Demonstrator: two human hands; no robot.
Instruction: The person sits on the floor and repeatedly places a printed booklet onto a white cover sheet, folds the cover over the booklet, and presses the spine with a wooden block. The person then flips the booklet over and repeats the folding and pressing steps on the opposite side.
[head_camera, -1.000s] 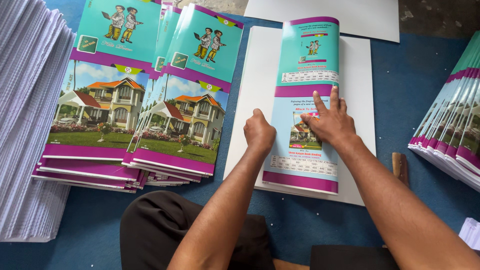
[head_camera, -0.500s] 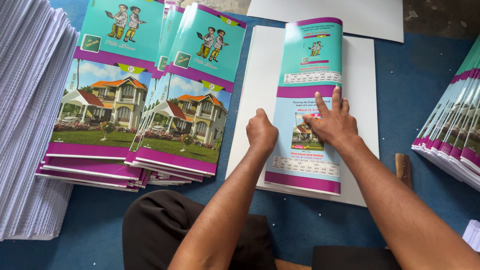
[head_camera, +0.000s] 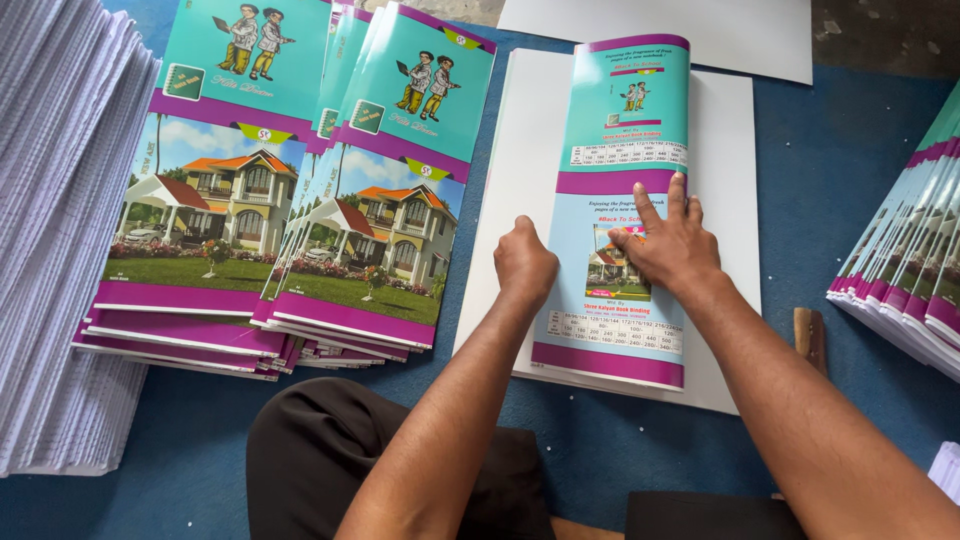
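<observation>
Nothing shifted, left hand (head_camera: 524, 262) clenched on glossy folded cover (head_camera: 620, 215), right hand (head_camera: 672, 243) flat, grip released.

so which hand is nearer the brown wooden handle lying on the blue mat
Right. The right hand presses the folded cover just left of the brown wooden handle; the left hand is farther left.

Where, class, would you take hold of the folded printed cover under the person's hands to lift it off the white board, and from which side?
Probably the long right edge of the folded cover, from the right. That edge lies free over the white board, while the right hand presses flat on the middle and the left fist bears on the left edge. The near purple end is also free.
</observation>
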